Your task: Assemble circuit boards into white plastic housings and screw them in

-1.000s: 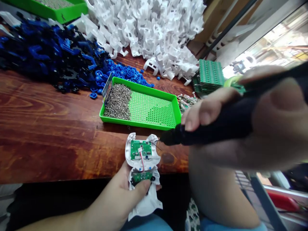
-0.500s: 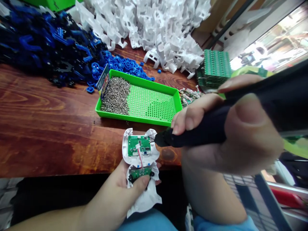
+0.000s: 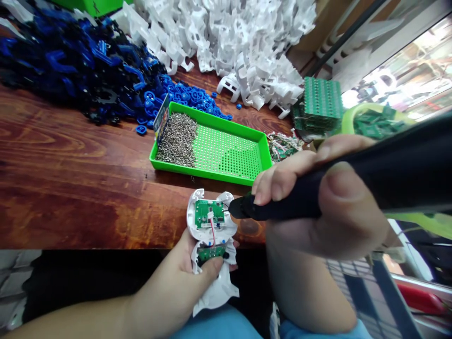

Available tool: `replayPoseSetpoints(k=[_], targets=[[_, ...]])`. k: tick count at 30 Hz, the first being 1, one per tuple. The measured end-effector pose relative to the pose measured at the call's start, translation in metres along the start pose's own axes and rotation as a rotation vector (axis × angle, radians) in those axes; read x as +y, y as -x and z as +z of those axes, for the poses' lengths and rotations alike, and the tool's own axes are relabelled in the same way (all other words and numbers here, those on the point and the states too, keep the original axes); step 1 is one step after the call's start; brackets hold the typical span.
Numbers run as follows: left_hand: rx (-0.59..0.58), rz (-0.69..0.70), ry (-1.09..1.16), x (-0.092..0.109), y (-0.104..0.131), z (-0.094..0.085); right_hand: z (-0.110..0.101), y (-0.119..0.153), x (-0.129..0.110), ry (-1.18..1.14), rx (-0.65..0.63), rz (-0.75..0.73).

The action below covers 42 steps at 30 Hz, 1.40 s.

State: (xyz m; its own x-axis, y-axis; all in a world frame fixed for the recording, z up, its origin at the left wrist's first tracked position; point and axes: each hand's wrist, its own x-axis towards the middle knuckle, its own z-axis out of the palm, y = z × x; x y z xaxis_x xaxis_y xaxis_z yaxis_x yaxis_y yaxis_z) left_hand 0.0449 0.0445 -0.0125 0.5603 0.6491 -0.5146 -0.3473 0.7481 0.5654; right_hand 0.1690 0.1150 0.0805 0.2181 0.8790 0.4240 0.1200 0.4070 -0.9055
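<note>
My left hand (image 3: 173, 275) is closed around a white plastic housing (image 3: 215, 294), its thumb pressing near the lower circuit board (image 3: 207, 253). A larger green circuit board (image 3: 204, 211) lies in the housing's upper part, and a red and white wire (image 3: 212, 230) links the two boards. My right hand (image 3: 342, 212) grips a black electric screwdriver (image 3: 303, 200), held slantwise from the right. Its dark nose points at the right edge of the upper board; whether the bit touches a screw is too small to tell.
Beyond the housing lies a green tray (image 3: 212, 176) with many small screws (image 3: 176, 141) at its left. White plastic shells (image 3: 226, 42) and blue parts (image 3: 187, 96) are heaped behind it. Stacked green boards (image 3: 322, 101) and a tangle of wires (image 3: 284, 143) are at the right.
The whole view has shifted slightly, so tray and housing appear a little further right. The screwdriver's nose stays by the upper board's right edge, and both hands keep their grips.
</note>
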Motion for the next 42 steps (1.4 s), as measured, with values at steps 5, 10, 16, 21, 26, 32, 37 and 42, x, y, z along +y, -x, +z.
replayPoseSetpoints(k=[5, 10, 16, 21, 26, 32, 37, 42], targets=[[-0.001, -0.002, 0.061, 0.002, 0.001, 0.000, -0.003, 0.004, 0.009, -0.002, 0.008, -0.051], [-0.034, -0.017, 0.108, 0.004, 0.000, -0.003, -0.007, 0.004, 0.012, -0.098, -0.050, -0.068], [-0.059, -0.066, 0.170, 0.007, 0.000, -0.006, -0.006, -0.018, 0.005, -0.210, 0.056, -0.192], [0.008, -0.116, 0.209, 0.021, 0.006, 0.000, 0.007, -0.058, 0.039, -0.217, 0.124, -0.352], [-0.013, -0.121, 0.262, 0.026, 0.009, 0.001, 0.018, -0.089, 0.079, -0.166, 0.035, -0.401], [-0.014, -0.124, 0.265, 0.021, 0.006, -0.002, 0.020, -0.095, 0.089, -0.156, 0.070, -0.356], [0.006, -0.119, 0.273, 0.021, 0.006, 0.000, 0.019, -0.095, 0.091, -0.153, 0.091, -0.357], [0.024, -0.131, 0.276, 0.022, 0.007, 0.001, 0.020, -0.093, 0.089, -0.170, 0.067, -0.357]])
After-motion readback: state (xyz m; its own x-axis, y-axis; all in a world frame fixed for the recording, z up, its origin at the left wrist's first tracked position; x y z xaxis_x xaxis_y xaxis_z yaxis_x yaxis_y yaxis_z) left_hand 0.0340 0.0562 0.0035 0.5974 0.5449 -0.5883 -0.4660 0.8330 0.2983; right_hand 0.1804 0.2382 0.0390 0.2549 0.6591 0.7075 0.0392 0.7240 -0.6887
